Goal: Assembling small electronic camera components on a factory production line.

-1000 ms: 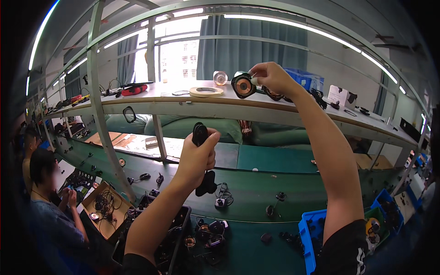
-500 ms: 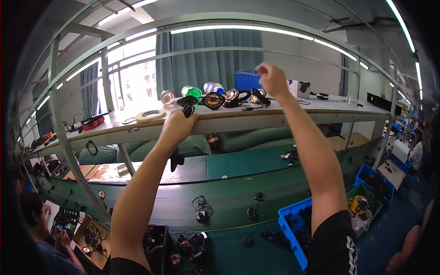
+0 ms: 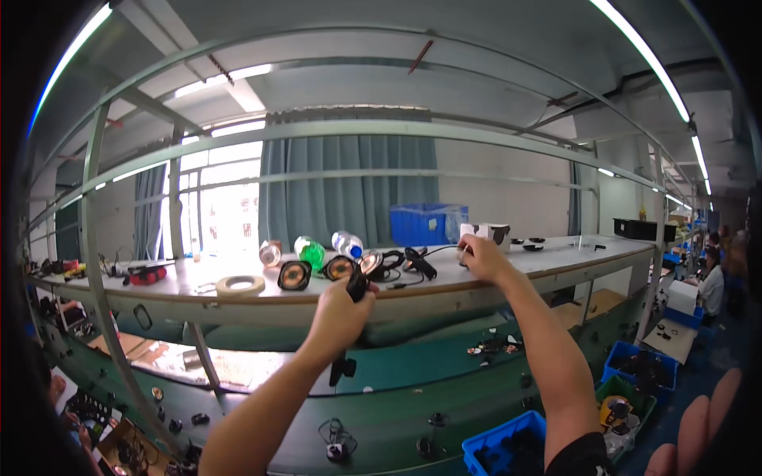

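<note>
My left hand [image 3: 340, 311] is closed around a black part [image 3: 359, 284] at the front edge of the shelf [image 3: 444, 290]. Below that hand hangs a black piece [image 3: 343, 369]; whether the two are joined is hidden. Just left of the hand, a round speaker [image 3: 294, 275] with a black frame and copper-coloured cone stands on the shelf. A second speaker [image 3: 340, 268] is behind the hand, beside black cables [image 3: 419, 263]. Over the shelf, my right hand [image 3: 486, 260] has its fingertips pinched together by a thin cable's end; what they hold is unclear.
A tape roll [image 3: 240, 285], a green bottle [image 3: 309, 253] and a blue bin [image 3: 429, 224] are on the shelf. Metal rails cross above. Below runs a green conveyor [image 3: 381, 412] carrying small parts. Blue crates [image 3: 504, 446] stand lower right; co-workers sit at both sides.
The view has tilted up. My right hand has come down from above the shelf to its surface. My left hand has shifted right, and a speaker's face now shows to its left.
</note>
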